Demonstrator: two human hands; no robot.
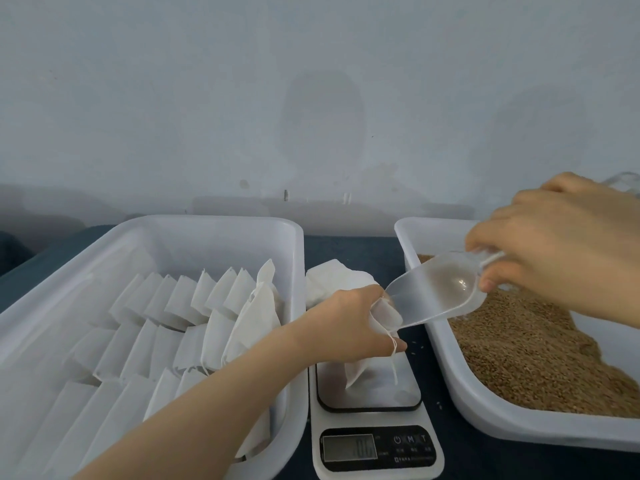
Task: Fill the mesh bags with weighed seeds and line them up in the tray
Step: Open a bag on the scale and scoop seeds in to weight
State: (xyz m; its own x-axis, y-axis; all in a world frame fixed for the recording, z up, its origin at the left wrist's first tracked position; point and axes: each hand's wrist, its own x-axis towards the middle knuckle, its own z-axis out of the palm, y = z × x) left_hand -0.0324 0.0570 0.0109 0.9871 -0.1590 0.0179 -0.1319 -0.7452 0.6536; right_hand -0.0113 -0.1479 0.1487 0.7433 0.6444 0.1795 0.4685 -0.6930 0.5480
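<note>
My left hand (pixel 349 322) grips the mouth of a white mesh bag (pixel 360 370), whose bottom rests on the kitchen scale (pixel 374 441). My right hand (pixel 550 244) holds a clear plastic scoop (pixel 440 292) by its handle, tilted down with its lip at the bag's opening. The scoop looks nearly empty. Brown seeds (pixel 526 355) fill the white tray (pixel 502 424) on the right. The white tray (pixel 207 226) on the left holds several rows of filled bags (pixel 187 299) standing on edge.
A small pile of empty white bags (pixel 332 278) lies behind the scale, between the two trays. A few loose seeds (pixel 417 348) lie on the dark blue tabletop. A grey wall runs close behind. A clear object (pixel 623 181) peeks out behind my right hand.
</note>
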